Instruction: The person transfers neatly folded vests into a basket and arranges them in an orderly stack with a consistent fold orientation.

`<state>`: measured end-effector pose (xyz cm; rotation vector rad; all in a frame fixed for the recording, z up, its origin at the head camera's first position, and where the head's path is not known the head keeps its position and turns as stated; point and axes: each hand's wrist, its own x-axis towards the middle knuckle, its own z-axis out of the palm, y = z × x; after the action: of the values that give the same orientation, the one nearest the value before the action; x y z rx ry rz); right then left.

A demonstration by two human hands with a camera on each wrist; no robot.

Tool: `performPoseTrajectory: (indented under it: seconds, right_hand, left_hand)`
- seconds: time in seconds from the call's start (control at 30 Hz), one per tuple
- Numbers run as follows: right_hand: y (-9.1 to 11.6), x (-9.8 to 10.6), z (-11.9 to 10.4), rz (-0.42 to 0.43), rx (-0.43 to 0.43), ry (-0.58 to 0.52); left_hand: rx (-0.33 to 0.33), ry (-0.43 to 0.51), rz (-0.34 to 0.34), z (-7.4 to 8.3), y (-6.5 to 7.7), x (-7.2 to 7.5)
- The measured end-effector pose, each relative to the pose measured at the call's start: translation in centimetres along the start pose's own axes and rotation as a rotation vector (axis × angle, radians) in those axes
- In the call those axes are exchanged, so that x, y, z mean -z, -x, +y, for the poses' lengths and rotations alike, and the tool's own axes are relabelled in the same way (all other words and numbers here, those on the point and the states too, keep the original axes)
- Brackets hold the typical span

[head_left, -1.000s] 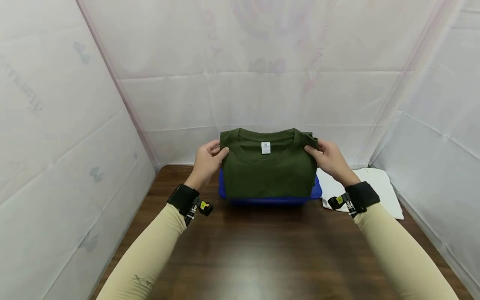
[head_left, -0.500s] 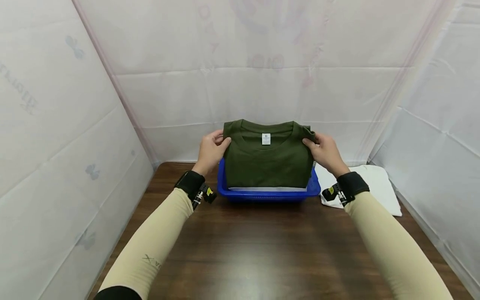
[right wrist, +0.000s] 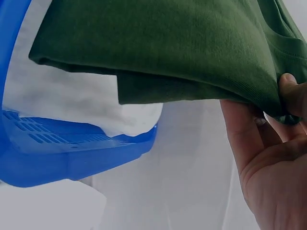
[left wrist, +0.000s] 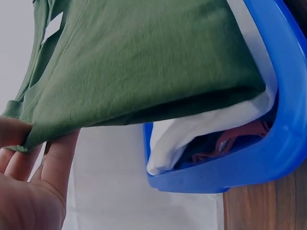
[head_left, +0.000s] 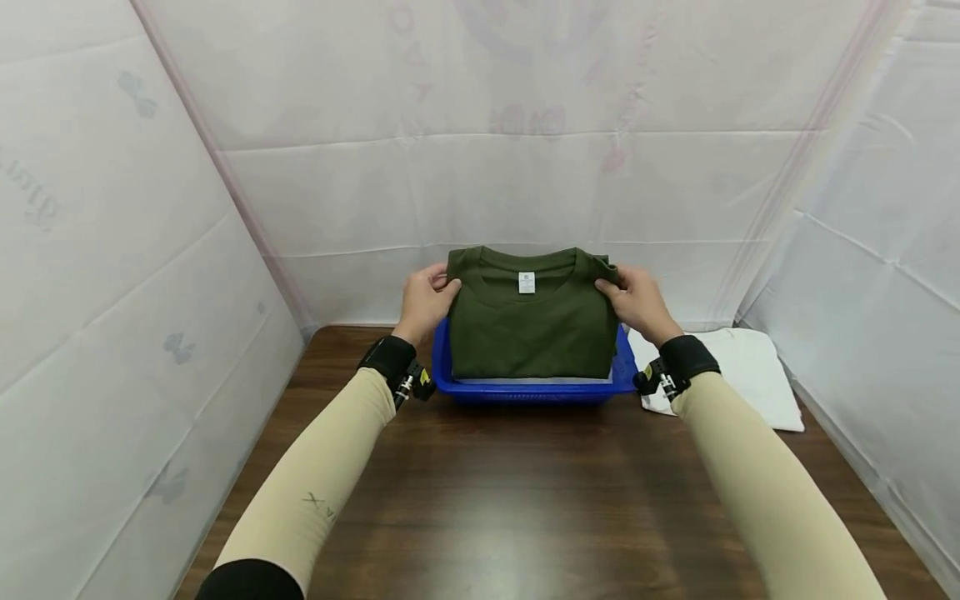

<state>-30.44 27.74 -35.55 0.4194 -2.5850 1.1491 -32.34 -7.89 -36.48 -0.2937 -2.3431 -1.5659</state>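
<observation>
A folded dark green T-shirt (head_left: pixel 532 333) with a white neck label hangs between both hands, its lower fold over a blue plastic basket (head_left: pixel 525 392). My left hand (head_left: pixel 425 302) pinches its left shoulder corner, thumb in front and fingers behind. On the other side my right hand (head_left: pixel 639 304) grips the right shoulder corner the same way. In the left wrist view a folded white cloth (left wrist: pixel 168 139) lies in the basket under the shirt, with a reddish fabric piece (left wrist: pixel 235 139) below it. The right wrist view shows the basket's slotted wall (right wrist: pixel 43 134) beside the white cloth.
A flat white folded cloth (head_left: pixel 738 375) lies on the brown wooden table (head_left: pixel 495 492) to the right of the basket. White sheeting (head_left: pixel 525 183) stands behind the table and along both sides.
The shirt has shifted back over the basket, uncovering its front rim and a strip of white cloth. It has since dropped slightly, and the right hand has come a little inward.
</observation>
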Motion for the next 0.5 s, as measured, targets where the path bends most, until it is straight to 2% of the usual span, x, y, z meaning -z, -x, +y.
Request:
performPoseTrajectory:
  seconds: [0.2,0.5]
  right_hand:
    - [0.2,-1.2,0.5,-0.062,-0.084,-0.032]
    - [0.1,-2.7,0.9,-0.168,-0.157,-0.034]
  left_hand:
    - [0.063,-0.006,-0.075,-1.1,0.0,0.0]
    - [0.246,0.057,-0.192,-2.3,0.3,0.3]
